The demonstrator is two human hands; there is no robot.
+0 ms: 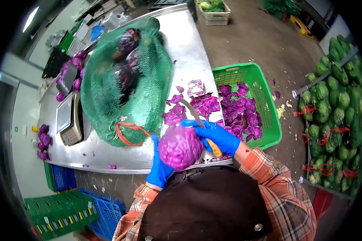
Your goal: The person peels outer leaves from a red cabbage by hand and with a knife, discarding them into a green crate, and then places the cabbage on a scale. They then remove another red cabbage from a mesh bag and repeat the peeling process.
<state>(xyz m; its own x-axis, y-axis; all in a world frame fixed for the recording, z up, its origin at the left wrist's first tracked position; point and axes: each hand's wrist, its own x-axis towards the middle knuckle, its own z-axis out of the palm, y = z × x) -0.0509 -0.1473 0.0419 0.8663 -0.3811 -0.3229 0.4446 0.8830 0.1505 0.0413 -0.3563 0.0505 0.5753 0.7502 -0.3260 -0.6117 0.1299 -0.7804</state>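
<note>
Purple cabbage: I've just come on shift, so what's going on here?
A person supports the purple cabbage with the left hand, while the right hand, close against it, grips a knife. Loose purple leaves lie on the metal table and in the green crate.

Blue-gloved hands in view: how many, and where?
2: left blue-gloved hand, on the left side of a round purple cabbage; right blue-gloved hand, gripping a wooden-handled metal knife at the cabbage's upper right.
</note>
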